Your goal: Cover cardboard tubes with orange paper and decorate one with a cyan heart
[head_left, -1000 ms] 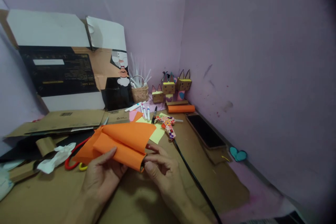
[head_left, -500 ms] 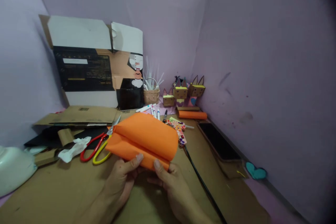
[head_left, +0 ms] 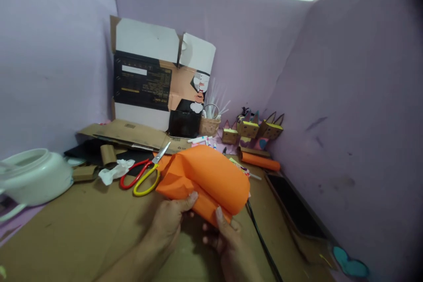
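Head view: a person is handling a sheet of orange paper [head_left: 214,176], holding it up in front of the body above the cardboard-covered bench [head_left: 82,238].
Left hand: this hand [head_left: 172,218] is gripping the paper's lower edge near the middle, its thumb pressing on the front and its fingers bending underneath.
Right hand: this hand [head_left: 228,233] is pinching the same edge towards the right end, thumb on top, fingers curling below.
Lower edge: it is lying folded under both thumbs; what, if anything, it is wrapping is not showing.
Upper flap: it is bulging in a wide, loose curve above the thumbs, leaving a deep groove between; good work here is likely calling for even tension, so the sheet is lying flat and not ballooning.
Left end: it is looking crumpled, so smoothing it outwards is probably worth doing, lest the creases be setting in.
Thumbs: they are sitting fairly close together; spreading them towards the two ends would probably be keeping the edge straighter.
Scissors: the red-and-yellow pair [head_left: 156,161] is lying just left of the paper, so the sheet's corner is best kept lifted past the blades.
Cord: a black cable [head_left: 261,233] is running along the right hand's side; the wrist is best kept clear of it.
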`<state>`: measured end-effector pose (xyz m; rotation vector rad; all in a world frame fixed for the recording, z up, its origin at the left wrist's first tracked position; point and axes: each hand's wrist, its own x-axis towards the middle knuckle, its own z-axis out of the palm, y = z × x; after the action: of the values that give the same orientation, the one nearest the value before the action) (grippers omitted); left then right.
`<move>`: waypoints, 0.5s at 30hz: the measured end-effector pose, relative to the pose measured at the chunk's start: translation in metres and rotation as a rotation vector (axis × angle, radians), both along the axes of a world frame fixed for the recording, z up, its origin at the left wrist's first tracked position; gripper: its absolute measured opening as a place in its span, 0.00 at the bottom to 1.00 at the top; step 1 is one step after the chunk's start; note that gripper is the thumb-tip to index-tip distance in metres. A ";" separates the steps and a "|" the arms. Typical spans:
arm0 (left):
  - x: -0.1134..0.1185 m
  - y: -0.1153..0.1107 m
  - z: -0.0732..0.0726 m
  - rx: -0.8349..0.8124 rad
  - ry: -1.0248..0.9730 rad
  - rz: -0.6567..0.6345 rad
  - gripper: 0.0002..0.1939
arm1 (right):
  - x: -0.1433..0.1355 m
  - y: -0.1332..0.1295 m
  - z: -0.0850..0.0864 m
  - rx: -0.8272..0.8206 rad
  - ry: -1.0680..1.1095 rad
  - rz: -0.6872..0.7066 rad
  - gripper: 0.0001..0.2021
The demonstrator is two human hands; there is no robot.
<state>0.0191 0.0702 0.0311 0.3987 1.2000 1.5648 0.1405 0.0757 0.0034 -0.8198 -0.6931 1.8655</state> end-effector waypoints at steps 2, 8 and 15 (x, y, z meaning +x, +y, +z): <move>-0.001 -0.001 0.000 0.000 0.019 0.013 0.14 | 0.000 -0.001 0.001 0.017 -0.007 0.023 0.16; -0.001 -0.002 0.003 -0.008 0.074 0.076 0.13 | 0.004 -0.005 -0.001 0.122 -0.184 -0.058 0.18; -0.006 -0.002 0.005 -0.014 0.129 0.130 0.11 | 0.006 0.002 -0.004 0.240 -0.232 -0.325 0.20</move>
<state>0.0134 0.0679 0.0359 0.4251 1.3578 1.6613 0.1462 0.0781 -0.0004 -0.9375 -0.8536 1.3805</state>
